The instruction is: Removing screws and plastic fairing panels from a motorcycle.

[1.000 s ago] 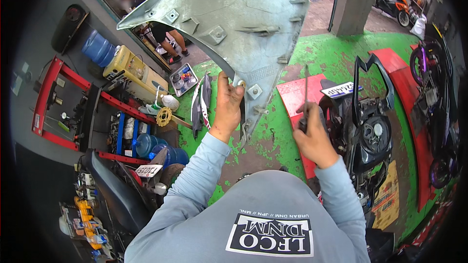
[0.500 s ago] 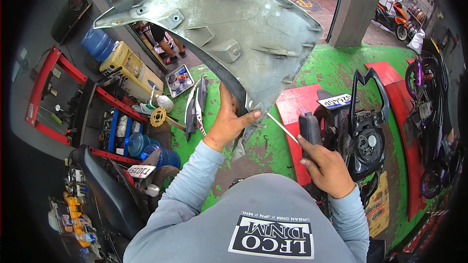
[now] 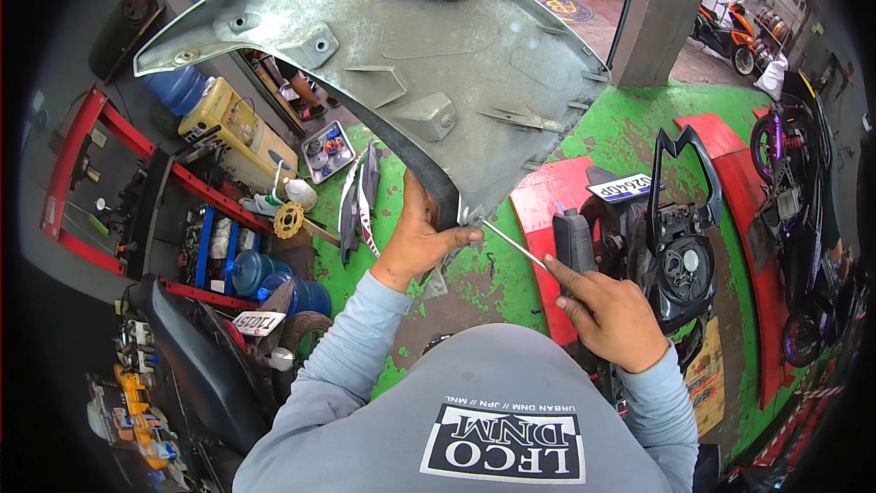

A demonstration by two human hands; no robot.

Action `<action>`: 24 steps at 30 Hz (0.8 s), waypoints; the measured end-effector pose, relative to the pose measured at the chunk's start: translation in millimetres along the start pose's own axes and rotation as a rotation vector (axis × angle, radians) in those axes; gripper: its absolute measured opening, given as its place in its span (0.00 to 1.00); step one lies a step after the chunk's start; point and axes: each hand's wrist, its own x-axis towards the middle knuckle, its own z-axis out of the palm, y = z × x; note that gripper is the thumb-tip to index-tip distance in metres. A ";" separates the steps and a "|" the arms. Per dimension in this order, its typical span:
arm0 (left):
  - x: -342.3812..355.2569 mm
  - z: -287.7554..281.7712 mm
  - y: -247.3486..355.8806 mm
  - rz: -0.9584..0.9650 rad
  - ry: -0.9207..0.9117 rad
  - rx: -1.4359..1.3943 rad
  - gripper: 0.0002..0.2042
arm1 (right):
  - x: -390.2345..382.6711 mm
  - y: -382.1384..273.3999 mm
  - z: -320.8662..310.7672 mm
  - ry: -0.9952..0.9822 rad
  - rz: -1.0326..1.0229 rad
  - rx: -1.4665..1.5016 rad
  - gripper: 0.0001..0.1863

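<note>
A large grey motorcycle body panel (image 3: pixel 420 55) is held up with its ribbed inner side towards me. My left hand (image 3: pixel 415 242) is closed round its narrow lower end, thumb across the front. In my right hand (image 3: pixel 616 318) is a screwdriver, its handle mostly hidden by the curled fingers. The index finger lies forward along it. The screwdriver's thin metal shaft (image 3: pixel 516 245) points up and left, and its tip is at the panel's lower end, beside my left thumb. Whether the tip touches the panel or a fastener I cannot tell.
A partly stripped scooter (image 3: pixel 680 265) stands at the right by a red ramp (image 3: pixel 543 192). Another motorcycle (image 3: pixel 794 219) is farther right. On the left are a black seat (image 3: pixel 196 356), blue water jugs (image 3: pixel 297 288), a red rack (image 3: pixel 109 128) and a parts tray (image 3: pixel 328 151).
The panel has shifted a little left and looks slightly bigger. The screwdriver's tip has come left and slightly down, closer to my left thumb. Both hands keep their grips.
</note>
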 end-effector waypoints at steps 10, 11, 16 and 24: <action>-5.6 0.1 4.1 -0.024 0.020 -0.011 0.60 | 0.1 -4.8 -3.2 -0.021 -0.009 0.008 0.29; -6.6 -0.6 3.6 -0.017 0.017 0.000 0.59 | -0.2 -5.3 -3.1 -0.020 -0.009 0.008 0.29; -14.2 -11.1 2.7 -0.055 -0.038 0.160 0.56 | -0.8 4.5 -8.4 -0.188 0.014 0.259 0.24; -19.6 -13.3 5.9 -0.148 -0.131 0.168 0.46 | -1.5 48.6 9.2 -0.655 0.509 1.565 0.24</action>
